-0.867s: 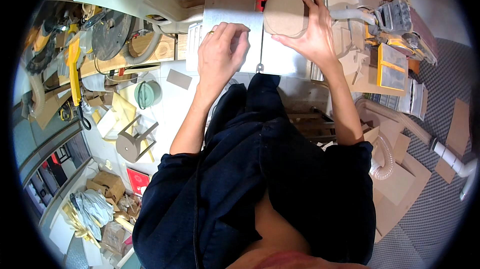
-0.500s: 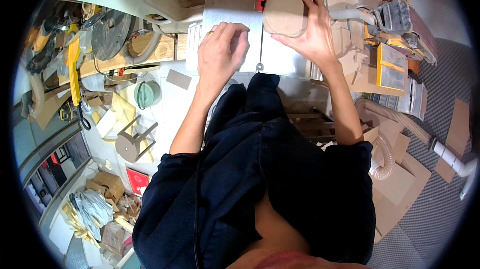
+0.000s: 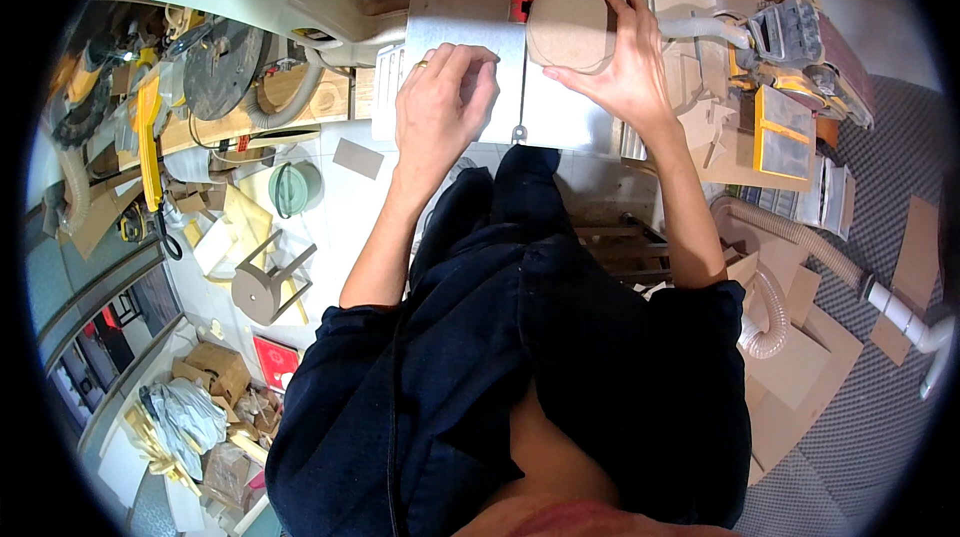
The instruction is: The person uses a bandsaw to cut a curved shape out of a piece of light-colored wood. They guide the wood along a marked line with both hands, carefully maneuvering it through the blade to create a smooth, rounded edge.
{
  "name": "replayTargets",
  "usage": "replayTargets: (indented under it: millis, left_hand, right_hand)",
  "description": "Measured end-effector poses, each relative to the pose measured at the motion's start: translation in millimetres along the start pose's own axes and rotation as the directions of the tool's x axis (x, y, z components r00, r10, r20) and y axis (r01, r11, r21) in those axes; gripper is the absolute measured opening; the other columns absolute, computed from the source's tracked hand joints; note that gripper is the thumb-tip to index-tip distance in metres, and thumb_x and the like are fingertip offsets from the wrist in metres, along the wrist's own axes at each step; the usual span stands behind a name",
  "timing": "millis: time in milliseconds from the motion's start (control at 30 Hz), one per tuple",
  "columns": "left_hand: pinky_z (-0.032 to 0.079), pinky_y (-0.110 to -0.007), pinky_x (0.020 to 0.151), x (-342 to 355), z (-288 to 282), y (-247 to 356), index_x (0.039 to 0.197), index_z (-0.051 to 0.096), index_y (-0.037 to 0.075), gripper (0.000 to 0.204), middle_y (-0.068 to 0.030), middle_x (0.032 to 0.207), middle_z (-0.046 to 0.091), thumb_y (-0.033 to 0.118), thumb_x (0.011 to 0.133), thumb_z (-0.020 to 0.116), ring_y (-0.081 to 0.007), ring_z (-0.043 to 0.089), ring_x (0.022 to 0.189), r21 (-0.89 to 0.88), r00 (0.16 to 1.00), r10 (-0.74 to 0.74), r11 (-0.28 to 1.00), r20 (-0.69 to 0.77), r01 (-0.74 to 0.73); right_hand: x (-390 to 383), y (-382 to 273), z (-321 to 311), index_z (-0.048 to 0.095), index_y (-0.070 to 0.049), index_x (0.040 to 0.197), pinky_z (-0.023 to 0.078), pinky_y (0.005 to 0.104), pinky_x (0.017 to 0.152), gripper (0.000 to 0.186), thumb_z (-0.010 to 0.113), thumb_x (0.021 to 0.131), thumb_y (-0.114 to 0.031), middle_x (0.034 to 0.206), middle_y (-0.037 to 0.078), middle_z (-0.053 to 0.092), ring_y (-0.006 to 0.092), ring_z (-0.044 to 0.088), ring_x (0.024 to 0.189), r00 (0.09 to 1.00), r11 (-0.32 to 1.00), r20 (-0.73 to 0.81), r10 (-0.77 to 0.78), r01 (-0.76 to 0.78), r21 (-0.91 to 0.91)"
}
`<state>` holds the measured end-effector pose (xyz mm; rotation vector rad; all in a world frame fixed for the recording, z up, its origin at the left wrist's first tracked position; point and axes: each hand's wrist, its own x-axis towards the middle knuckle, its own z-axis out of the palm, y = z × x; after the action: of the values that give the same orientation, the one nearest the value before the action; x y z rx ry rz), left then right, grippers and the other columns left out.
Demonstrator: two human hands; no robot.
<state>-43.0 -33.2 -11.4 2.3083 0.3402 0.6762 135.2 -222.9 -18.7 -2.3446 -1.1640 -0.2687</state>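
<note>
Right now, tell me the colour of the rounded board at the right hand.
The board is plain light brown; it shows best in the head view.

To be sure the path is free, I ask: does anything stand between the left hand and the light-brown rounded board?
Nothing visible does. Between the left hand and the light-brown rounded board, held by the right hand, I see only the flat silver metal table with its narrow dark slot.

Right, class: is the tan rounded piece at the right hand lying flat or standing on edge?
Flat: the tan rounded piece shows its broad face upward on the metal table, right hand at its edge.
</note>
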Motion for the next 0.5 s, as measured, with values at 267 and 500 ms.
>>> replayTargets:
  millis: [267,500]
  left_hand:
    - [0.051,-0.036,0.073,0.5,1.1,1.6,0.100,0.073,0.010,0.009,-0.0037,0.086,0.067,0.009,0.091,0.074,-0.0207,0.067,0.075,-0.018,1.000,-0.013,1.000,-0.012,0.013]
    - [0.051,-0.036,0.073,0.2,1.1,1.4,0.101,0.073,0.010,0.009,-0.0042,0.086,0.067,0.009,0.091,0.074,-0.0210,0.066,0.075,-0.020,1.000,-0.022,1.000,-0.012,0.021]
  right_hand:
    - [0.2,-0.4,0.1,0.040,-0.003,0.157,0.034,0.0611,0.122,0.125,0.095,0.063,-0.065,0.158,0.035,0.036,0.0531,0.039,0.148,1.000,1.000,0.001,0.012,-0.012,-0.007]
    - [1.5,-0.6,0.7,0.038,-0.004,0.158,0.032,0.0625,0.123,0.127,0.094,0.064,-0.067,0.160,0.034,0.035,0.0528,0.037,0.149,0.999,0.999,0.026,0.032,-0.032,-0.011]
